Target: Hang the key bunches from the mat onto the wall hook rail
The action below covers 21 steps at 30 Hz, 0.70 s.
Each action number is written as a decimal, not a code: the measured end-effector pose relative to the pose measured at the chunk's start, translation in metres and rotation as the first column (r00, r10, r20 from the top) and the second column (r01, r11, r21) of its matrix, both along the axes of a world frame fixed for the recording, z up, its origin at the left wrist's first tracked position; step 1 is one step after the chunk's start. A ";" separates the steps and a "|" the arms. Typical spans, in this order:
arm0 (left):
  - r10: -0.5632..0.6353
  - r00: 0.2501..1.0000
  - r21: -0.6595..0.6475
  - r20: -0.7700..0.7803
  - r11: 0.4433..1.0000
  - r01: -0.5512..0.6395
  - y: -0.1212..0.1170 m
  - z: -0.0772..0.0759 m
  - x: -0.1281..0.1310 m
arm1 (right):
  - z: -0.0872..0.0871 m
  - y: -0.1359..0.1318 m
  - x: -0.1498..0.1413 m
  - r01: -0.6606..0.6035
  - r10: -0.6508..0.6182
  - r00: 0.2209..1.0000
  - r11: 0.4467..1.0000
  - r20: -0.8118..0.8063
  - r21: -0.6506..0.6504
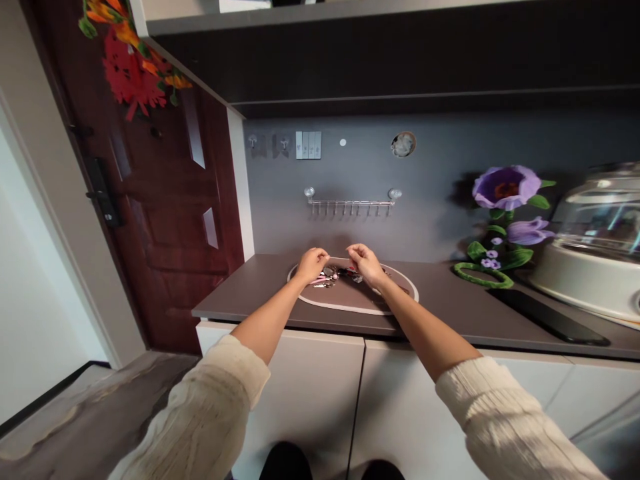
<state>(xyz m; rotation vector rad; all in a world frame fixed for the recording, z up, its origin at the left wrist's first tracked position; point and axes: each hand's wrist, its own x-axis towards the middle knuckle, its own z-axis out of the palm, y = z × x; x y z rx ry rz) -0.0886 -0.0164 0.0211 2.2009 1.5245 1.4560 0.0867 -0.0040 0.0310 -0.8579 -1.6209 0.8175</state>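
My left hand [313, 264] hovers over the left part of an oval brown mat [345, 301] with a pale rim, its thumb and fingers pinched together. Opposite it, my right hand [366, 265] is also closed in a pinch, a short gap away. Whatever the fingertips may hold is too small to make out. Between and below the hands lie several keys [327, 285] and small trinkets, some with pink and red parts. My right hand partly covers the items on its side.
On the wall behind is a hook rail [353, 203] with several hooks. To the right stand a purple fabric flower [507, 189], a black phone [547, 315] and a domed white appliance [595, 267]. A shelf [400, 60] overhangs the counter [240, 287]. A dark red door [170, 220] is left.
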 end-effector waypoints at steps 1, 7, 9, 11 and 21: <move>0.021 0.997 0.019 -0.071 1.000 -0.020 0.001 -0.002 0.000 | -0.002 0.002 0.001 0.072 -0.076 0.995 0.996 0.061 0.059; 0.010 0.893 0.046 -0.449 0.999 0.012 -0.002 -0.007 0.002 | -0.014 0.012 0.005 0.177 -0.313 0.865 0.922 0.393 0.345; -0.002 0.858 0.058 -0.514 0.998 0.037 -0.003 -0.007 0.003 | -0.016 0.014 0.005 0.152 -0.323 0.830 0.915 0.454 0.373; -0.014 0.825 0.068 -0.566 0.996 0.064 -0.003 -0.008 0.004 | -0.018 0.015 0.004 0.161 -0.341 0.805 0.913 0.486 0.374; -0.001 0.719 0.104 -0.695 0.989 0.103 -0.004 -0.007 0.005 | -0.021 0.018 0.002 0.234 -0.397 0.745 0.908 0.536 0.347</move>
